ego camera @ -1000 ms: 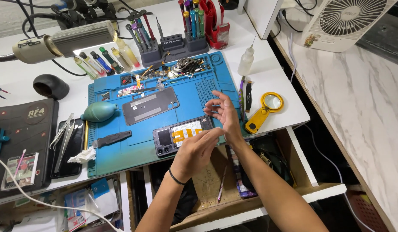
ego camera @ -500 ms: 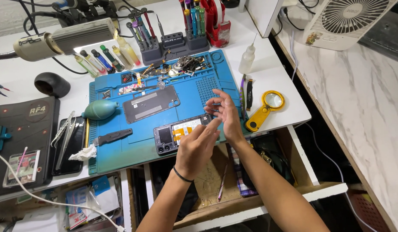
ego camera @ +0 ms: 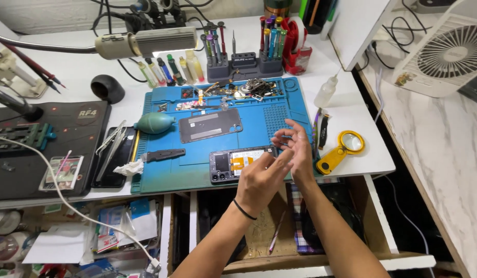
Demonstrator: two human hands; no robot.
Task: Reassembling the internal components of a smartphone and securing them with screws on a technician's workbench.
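We are holding both hands together above the front right part of the blue mat (ego camera: pixel 166 177) on the desk (ego camera: pixel 351 110), the right hand (ego camera: pixel 299 149) pinching a small dark part (ego camera: pixel 282 139), too small to identify. The left hand (ego camera: pixel 260 177) is hovering half-curled beside it, just over the opened phone (ego camera: pixel 238 163) lying near the mat's front edge.

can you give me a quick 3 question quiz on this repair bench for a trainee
1. True or false: the opened phone lies on the blue mat.
2. Which lies right of the mat? A) yellow magnifier B) teal air blower C) tweezers
3. Fill in: both hands, left hand and right hand, meet just ____ of the opened phone.

Key: 1 true; 2 A; 3 right
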